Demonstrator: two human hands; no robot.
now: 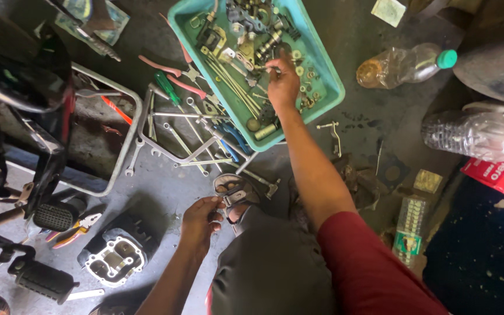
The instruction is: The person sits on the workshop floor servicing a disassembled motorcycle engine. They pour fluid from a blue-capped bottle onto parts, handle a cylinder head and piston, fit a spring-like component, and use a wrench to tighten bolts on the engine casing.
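Head view. Right hand reaches into the teal tray; fingertips pinched shut on a small metal part, too small to name, lifted just clear of the loose hardware beneath, probably to single it out. Washers and nuts lie just right of those fingers; long rods to their left.

Left hand is low by the knee, fingers curled and gripping the edge of a small metal bracket, likely keeping it ready.

Spanners and red-handled pliers are scattered between the hands. A cylinder head lies left of the left fingers; plastic bottle right of the tray.
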